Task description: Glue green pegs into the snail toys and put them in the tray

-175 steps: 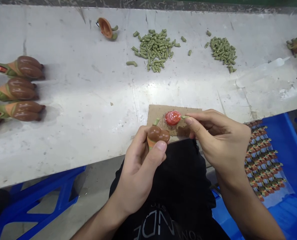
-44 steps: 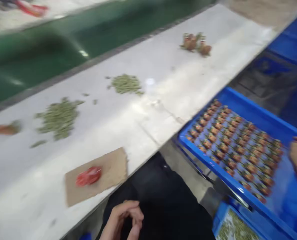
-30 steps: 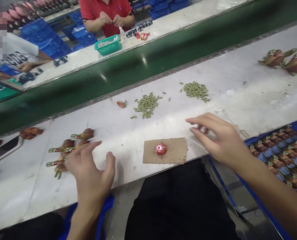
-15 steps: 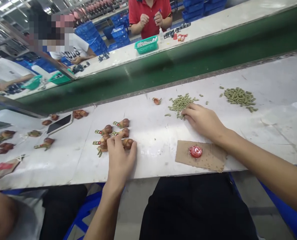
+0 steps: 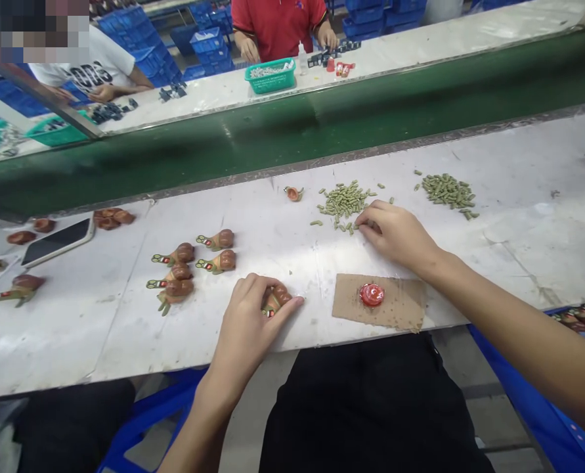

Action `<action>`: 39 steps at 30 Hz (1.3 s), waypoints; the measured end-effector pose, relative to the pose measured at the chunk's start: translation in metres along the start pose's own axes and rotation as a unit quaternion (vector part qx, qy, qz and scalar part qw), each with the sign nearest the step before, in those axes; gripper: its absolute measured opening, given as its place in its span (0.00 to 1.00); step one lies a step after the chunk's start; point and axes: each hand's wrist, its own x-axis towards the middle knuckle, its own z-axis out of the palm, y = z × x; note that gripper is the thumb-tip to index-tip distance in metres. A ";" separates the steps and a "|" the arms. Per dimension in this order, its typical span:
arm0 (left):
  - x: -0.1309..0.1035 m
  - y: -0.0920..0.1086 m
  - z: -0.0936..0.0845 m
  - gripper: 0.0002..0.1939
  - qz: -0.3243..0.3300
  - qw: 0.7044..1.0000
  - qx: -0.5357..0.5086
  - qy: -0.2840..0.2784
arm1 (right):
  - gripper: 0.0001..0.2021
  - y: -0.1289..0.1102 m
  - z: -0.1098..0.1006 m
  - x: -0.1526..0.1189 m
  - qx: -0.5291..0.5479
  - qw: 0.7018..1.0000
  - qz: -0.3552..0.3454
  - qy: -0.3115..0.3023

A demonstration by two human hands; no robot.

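My left hand [image 5: 255, 312] is closed round a brown and green snail figure [image 5: 277, 299] low over the white table, part of it hidden by the fingers. Several similar snail figures [image 5: 174, 253] lie to the left of it. At the lower right edge of a pile of small green pellets [image 5: 344, 200], my right hand [image 5: 388, 230] has thumb and fingertips pressed together; whatever is between them is too small to make out. A red glossy blob [image 5: 371, 295] sits on a piece of brown cardboard [image 5: 400, 305], nearer to me than my right hand.
A second pellet pile [image 5: 448, 190] lies at the right. Behind the first pile's left side is a small brown part [image 5: 293, 194]. A phone [image 5: 58, 242] and brown pieces [image 5: 112, 218] are at the left. People sit beyond the green divider [image 5: 272, 125].
My left hand has moved right, away from the snail group, with one figure in it. My right hand has shifted slightly to the pile's lower edge, fingertips together. The view has turned a little.
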 end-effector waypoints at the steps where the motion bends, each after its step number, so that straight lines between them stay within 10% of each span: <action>1: 0.000 0.002 0.002 0.08 0.003 1.000 -0.010 0.004 | 0.11 -0.001 0.000 0.000 -0.001 1.000 0.002 -0.001; 13: 0.008 0.057 0.018 0.12 -0.033 0.940 -0.337 0.043 | 0.08 -0.027 -0.020 -0.010 0.072 0.996 0.022 0.039; 20: 0.009 0.089 0.035 0.05 -0.018 0.919 -0.388 -0.066 | 0.07 -0.094 -0.063 -0.070 0.298 0.953 0.047 0.021; 32: -0.012 0.099 0.052 0.07 0.054 0.887 -0.453 -0.073 | 0.05 -0.116 -0.061 -0.103 0.466 0.864 0.186 0.042; 39: -0.028 0.089 0.054 0.08 -0.059 0.883 -0.459 -0.078 | 0.07 -0.102 -0.055 -0.122 0.299 0.938 0.152 0.086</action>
